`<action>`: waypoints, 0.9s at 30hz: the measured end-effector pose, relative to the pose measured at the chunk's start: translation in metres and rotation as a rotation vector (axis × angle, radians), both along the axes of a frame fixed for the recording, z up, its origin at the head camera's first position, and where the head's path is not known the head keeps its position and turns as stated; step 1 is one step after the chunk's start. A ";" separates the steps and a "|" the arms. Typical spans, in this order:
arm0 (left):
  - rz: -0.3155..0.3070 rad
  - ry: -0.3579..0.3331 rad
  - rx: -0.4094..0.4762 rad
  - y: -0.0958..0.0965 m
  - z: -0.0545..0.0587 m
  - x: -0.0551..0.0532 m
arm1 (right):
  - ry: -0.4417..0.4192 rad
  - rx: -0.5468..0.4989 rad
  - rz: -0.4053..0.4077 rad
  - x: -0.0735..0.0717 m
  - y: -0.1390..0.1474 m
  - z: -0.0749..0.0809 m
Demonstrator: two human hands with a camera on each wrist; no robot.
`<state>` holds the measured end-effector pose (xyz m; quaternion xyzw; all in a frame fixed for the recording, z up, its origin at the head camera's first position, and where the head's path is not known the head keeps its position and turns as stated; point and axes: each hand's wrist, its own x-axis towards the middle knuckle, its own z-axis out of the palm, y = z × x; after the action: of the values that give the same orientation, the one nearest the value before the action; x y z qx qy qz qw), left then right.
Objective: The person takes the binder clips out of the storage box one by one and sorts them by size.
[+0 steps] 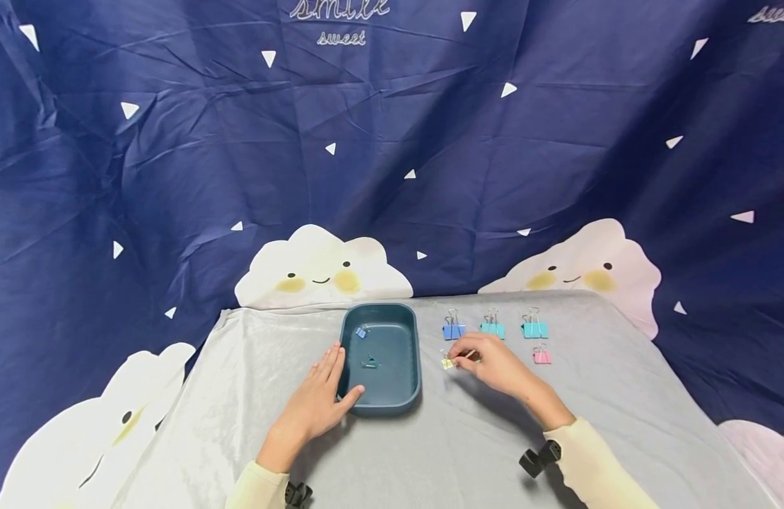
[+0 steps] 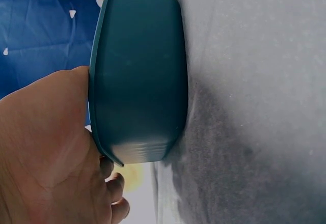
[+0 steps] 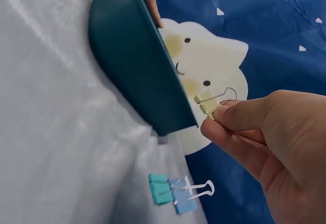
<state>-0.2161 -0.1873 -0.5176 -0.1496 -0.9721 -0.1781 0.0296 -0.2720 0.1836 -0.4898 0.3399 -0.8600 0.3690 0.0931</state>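
Observation:
Between the thumb and fingers of my right hand is a small yellow binder clip, pinched with its wire handles showing. In the head view this clip is just right of a dark teal tray. My left hand rests on the tray's left rim, fingers straight along it and thumb over the near corner. Inside the tray lie a small blue binder clip and a small dark green binder clip.
Behind the right hand stand a larger blue binder clip and two turquoise binder clips, one in the middle and one farther right. A pink binder clip sits in front of them. Grey cloth covers the table; a navy curtain hangs behind.

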 end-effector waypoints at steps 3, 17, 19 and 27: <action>-0.006 0.006 0.009 0.000 -0.001 -0.001 | -0.017 -0.012 -0.007 0.002 0.006 -0.008; -0.010 0.021 0.004 -0.005 -0.014 -0.007 | -0.053 -0.013 -0.044 0.005 0.025 -0.038; -0.009 0.013 0.007 -0.004 -0.014 -0.006 | -0.071 -0.004 -0.050 0.006 0.027 -0.041; -0.005 0.016 -0.004 -0.004 -0.014 -0.006 | -0.077 0.043 -0.092 0.012 0.032 -0.056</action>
<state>-0.2222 -0.1912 -0.5318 -0.1535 -0.9718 -0.1751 0.0369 -0.2602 0.2155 -0.5456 0.2877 -0.8853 0.3586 0.0696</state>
